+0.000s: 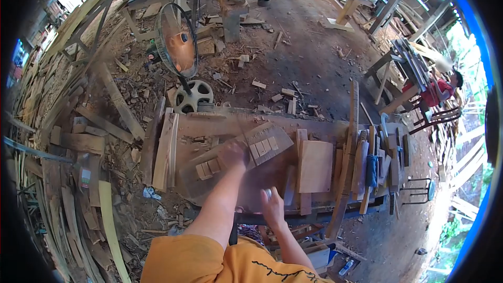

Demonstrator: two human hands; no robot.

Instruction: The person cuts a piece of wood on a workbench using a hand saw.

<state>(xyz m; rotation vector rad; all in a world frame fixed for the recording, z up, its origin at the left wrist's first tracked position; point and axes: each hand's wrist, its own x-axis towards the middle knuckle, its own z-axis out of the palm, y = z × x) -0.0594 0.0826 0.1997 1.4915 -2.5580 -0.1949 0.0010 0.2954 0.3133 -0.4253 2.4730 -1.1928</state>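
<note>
My left hand [233,155] is smeared by motion over a long wooden board [277,137] lying aslant on the worktable [209,126]. Small pale wood blocks sit on the board on both sides of this hand, one group [263,147] to the right and another [208,169] to the left. A thin dark upright strip [245,139] crosses the board just right of the hand. Near the table's front edge, my right hand [273,209] is closed, thumb up, around something small and whitish that I cannot make out. What the left fingers touch is hidden by blur.
A flat wood panel [315,166] and several upright planks [348,162] stand at the table's right. A fan [178,42] and a spoked wheel [194,97] are beyond its far edge. Offcuts litter the floor; lumber is piled left [78,141]. A person in red [437,91] sits far right.
</note>
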